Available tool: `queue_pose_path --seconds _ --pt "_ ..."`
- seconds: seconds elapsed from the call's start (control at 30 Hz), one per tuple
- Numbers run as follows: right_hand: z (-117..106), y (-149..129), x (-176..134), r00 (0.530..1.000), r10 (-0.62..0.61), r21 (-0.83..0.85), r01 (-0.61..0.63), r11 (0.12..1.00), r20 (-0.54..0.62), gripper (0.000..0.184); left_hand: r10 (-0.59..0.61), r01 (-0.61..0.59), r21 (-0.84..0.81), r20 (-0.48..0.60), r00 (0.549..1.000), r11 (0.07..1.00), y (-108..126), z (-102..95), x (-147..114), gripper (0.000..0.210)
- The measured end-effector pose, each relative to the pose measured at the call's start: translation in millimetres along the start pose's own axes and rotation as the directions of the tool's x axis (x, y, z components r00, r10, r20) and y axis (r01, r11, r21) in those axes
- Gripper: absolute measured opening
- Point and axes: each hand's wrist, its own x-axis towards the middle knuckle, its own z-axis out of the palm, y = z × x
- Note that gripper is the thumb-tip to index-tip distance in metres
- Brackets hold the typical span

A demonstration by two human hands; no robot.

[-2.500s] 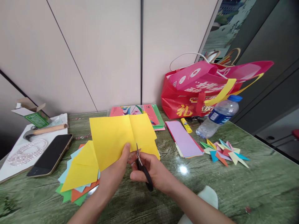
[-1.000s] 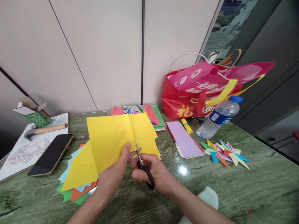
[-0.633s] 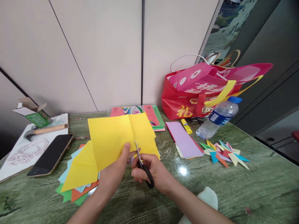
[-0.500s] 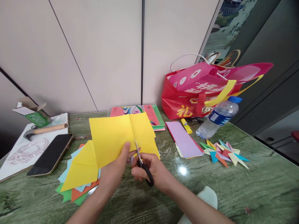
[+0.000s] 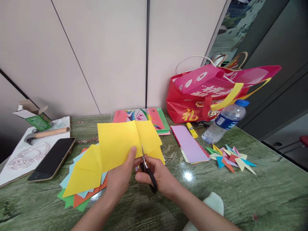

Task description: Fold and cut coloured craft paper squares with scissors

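My left hand (image 5: 124, 175) pinches the lower edge of a yellow sheet of paper (image 5: 117, 142), its thumb lying on top. A crease runs down the sheet toward the scissors. In my right hand (image 5: 158, 176) are black-handled scissors (image 5: 151, 179), fingers through the loops. Their blades point away from me and sit at the paper's lower edge by the crease; how far they reach into it is hard to tell. To the left lies a fanned stack of coloured paper with a creased yellow piece (image 5: 85, 171) on top, partly behind the held sheet.
At left are a phone (image 5: 53, 159), a bead string (image 5: 30, 156), a hammer (image 5: 49, 133) and a green box (image 5: 38, 120). Rightward lie purple paper strips (image 5: 190, 144), a glue stick (image 5: 192, 130), a water bottle (image 5: 225, 122), folded paper stars (image 5: 232, 157) and a red bag (image 5: 183, 102).
The yellow sheet has shifted slightly right and down with my left hand. The scissors stay near the same spot, their blades looking closer together.
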Motion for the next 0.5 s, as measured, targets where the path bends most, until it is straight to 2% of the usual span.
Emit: queue_pose_path --seconds 0.17,0.5 --pt "-0.7 -1.8 -0.8 1.000 0.031 -0.034 -0.031 0.999 0.001 0.040 0.028 -0.028 0.012 0.008 1.000 1.000 1.8 0.2 -0.7 0.033" --pt "1.0 -2.9 -0.3 1.000 0.026 -0.028 -0.026 0.999 -0.015 0.040 -0.006 0.006 -0.005 0.012 1.000 1.000 6.0 -0.7 -2.2 0.034"
